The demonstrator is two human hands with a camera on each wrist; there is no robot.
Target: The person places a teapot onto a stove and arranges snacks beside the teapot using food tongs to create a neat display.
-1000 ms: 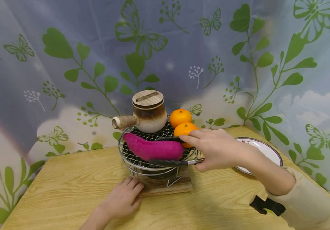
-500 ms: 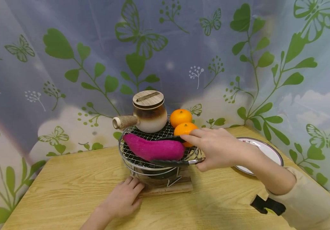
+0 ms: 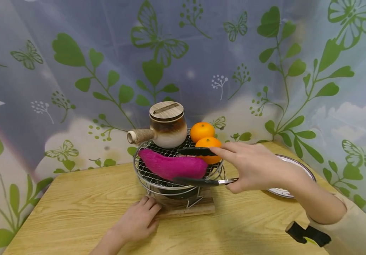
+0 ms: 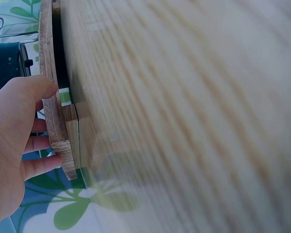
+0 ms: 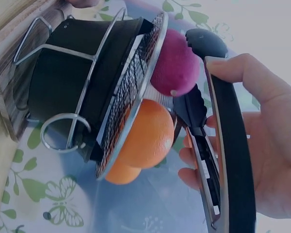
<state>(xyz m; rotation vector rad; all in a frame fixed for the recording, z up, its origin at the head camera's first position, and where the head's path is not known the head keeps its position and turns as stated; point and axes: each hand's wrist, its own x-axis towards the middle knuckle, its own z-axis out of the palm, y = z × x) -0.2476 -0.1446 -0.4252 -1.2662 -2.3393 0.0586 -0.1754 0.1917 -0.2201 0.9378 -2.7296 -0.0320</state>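
My right hand (image 3: 259, 168) holds black-and-metal tongs (image 5: 230, 141), thumb on one arm and fingers by the other. The tongs' arms stand spread on either side of a bright purple sweet potato (image 3: 173, 166), which lies on a round wire grill (image 3: 147, 173). One tong arm overlaps the front mandarin (image 3: 208, 141) in the head view. My left hand (image 3: 139, 219) grips the left front corner of the wooden board (image 4: 48, 114) under the stove, with thumb and fingers on different sides of the corner.
Behind the sweet potato, a brown-and-cream pot (image 3: 170, 136) with a wooden lid and rope-wrapped handle stands on the grill beside a second mandarin (image 3: 202, 131). The black stove (image 5: 63, 73) has a wire frame. A rimmed white plate (image 3: 297, 166) lies at right, partly behind my forearm.
My right hand has shifted slightly right, and the tongs' arms have spread wider, the far one now apart from the sweet potato. My left hand stays on the board.
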